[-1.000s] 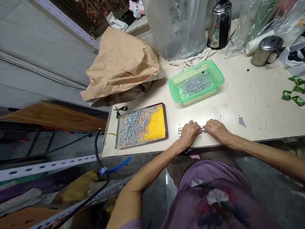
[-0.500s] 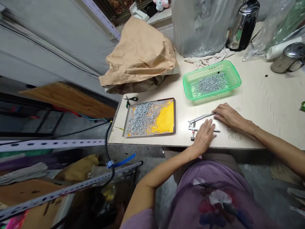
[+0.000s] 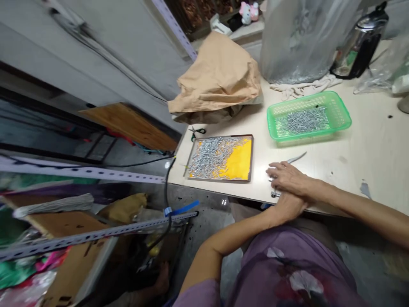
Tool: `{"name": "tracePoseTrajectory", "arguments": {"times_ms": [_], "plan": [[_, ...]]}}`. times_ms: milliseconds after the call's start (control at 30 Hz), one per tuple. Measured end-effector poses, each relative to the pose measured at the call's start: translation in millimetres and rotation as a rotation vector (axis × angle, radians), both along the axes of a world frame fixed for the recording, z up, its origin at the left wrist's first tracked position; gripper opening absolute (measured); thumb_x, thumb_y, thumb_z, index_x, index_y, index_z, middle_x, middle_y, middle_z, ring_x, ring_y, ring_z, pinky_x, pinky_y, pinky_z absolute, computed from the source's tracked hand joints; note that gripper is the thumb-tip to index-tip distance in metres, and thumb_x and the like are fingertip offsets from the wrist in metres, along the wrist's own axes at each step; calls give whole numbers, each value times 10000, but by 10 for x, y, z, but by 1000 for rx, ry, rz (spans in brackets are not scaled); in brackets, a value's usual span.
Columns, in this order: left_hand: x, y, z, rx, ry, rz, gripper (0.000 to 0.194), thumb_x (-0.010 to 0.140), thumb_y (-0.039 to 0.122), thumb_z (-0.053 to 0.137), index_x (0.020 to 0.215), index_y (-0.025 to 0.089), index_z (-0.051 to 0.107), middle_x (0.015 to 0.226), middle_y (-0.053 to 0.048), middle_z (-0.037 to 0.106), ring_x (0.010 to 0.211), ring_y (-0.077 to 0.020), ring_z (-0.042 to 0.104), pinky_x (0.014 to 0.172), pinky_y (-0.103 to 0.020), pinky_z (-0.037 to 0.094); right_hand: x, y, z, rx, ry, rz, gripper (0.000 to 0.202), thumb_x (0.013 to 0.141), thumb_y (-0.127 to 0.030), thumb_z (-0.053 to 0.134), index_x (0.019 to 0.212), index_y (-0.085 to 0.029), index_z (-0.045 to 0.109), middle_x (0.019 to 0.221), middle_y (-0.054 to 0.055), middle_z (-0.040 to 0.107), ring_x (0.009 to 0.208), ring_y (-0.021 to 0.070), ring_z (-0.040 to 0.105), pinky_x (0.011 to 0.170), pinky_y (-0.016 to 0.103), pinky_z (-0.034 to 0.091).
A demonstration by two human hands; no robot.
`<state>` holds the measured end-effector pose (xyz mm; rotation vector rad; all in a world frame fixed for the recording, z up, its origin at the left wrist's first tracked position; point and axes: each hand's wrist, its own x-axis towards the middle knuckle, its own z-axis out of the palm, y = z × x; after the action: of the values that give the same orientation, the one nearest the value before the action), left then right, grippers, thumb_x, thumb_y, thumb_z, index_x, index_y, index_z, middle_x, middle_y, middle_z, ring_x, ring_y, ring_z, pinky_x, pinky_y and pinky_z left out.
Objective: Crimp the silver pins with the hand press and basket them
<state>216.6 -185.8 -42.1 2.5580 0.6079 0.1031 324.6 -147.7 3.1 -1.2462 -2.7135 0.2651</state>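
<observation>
Head view, metal tool [image 3: 296,157]: it's at the table's [image 3: 319,168] near edge, partly covered by our hands, one handle poking out beyond them.
Right hand [image 3: 290,179]: we have its bent fingers over the tool; whether they grip, we can't tell.
Left hand [image 3: 289,209]: tucked partly beneath the right, fingers hidden, grip unclear to us.
Tray [image 3: 252,157]: left of our hands, pins [image 3: 207,155] on yellow.
</observation>
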Motion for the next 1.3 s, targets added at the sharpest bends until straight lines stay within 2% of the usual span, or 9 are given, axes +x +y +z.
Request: {"name": "tracePoseTrajectory", "arguments": {"times_ms": [200, 333, 400, 600, 700, 800, 1100, 1200, 1300], "plan": [[-23, -16, -80, 79, -51, -72, 389, 928, 329, 531, 1280, 178, 601, 1183, -148, 680, 1180, -331, 604, 1049, -465, 462, -232, 161, -134, 78, 6, 102, 97, 751, -148, 670, 706, -232, 654, 863, 40, 656, 957, 236, 558, 747, 351, 424], [-335, 114, -55, 145, -152, -205, 251, 955, 248, 501, 1126, 183, 673, 1018, -114, 711, 1000, -243, 658, 906, -373, 530, -84, 232, 118, 141, 183, 48, 199, 878, -95, 497, 833, -216, 649, 854, 54, 682, 832, 197, 595, 771, 341, 446], [-587, 322, 18, 223, -179, -95, 235, 969, 204, 471, 1052, 180, 689, 1056, -116, 692, 1007, -209, 635, 900, -341, 517, 129, 303, 330, 195, 344, -80, 197, 933, -164, 447, 884, -213, 632, 857, 69, 680, 832, 208, 606, 788, 360, 462], [-1210, 1398, 271, 424, -4, 691, 163, 948, 190, 531, 983, 158, 687, 977, -95, 649, 928, -203, 570, 831, -339, 481, 895, 609, 706, 361, 297, -452, 206, 950, -301, 430, 987, -219, 615, 904, 119, 609, 878, 283, 577, 780, 438, 475], [-1306, 1787, 326, 457, 68, 791, 140, 931, 163, 547, 939, 158, 687, 960, -85, 633, 943, -212, 535, 823, -332, 454, 1025, 591, 630, 433, 204, -483, 292, 957, -353, 421, 1134, -204, 599, 981, 150, 579, 956, 327, 552, 826, 483, 468], [-1289, 1977, 334, 450, 170, 725, 146, 927, 167, 550, 903, 157, 695, 954, -94, 628, 954, -227, 514, 796, -336, 432, 974, 439, 472, 392, 226, -421, 304, 964, -350, 409, 1165, -214, 592, 990, 140, 589, 940, 315, 568, 800, 467, 487], [-1191, 2224, 374, 480, 342, 456, 190, 915, 102, 511, 837, 136, 681, 934, -137, 630, 952, -262, 519, 751, -374, 421, 739, -43, 246, 232, 302, -365, 289, 984, -337, 398, 1036, -239, 665, 1010, 108, 650, 953, 267, 607, 825, 446, 498], [-1181, 2153, 462, 430, 273, 483, 184, 900, 93, 525, 800, 144, 670, 924, -128, 654, 952, -252, 547, 802, -374, 443, 673, -200, 234, 180, 320, -376, 290, 993, -322, 388, 1000, -231, 663, 983, 98, 654, 929, 243, 615, 806, 408, 507], [-1109, 1849, 544, 189, 63, 628, 135, 873, 125, 567, 806, 155, 681, 869, -79, 681, 886, -206, 589, 815, -329, 465, 616, -377, 171, 112, 332, -404, 286, 1003, -310, 385, 988, -207, 651, 939, 93, 648, 898, 225, 618, 801, 374, 509]]}}
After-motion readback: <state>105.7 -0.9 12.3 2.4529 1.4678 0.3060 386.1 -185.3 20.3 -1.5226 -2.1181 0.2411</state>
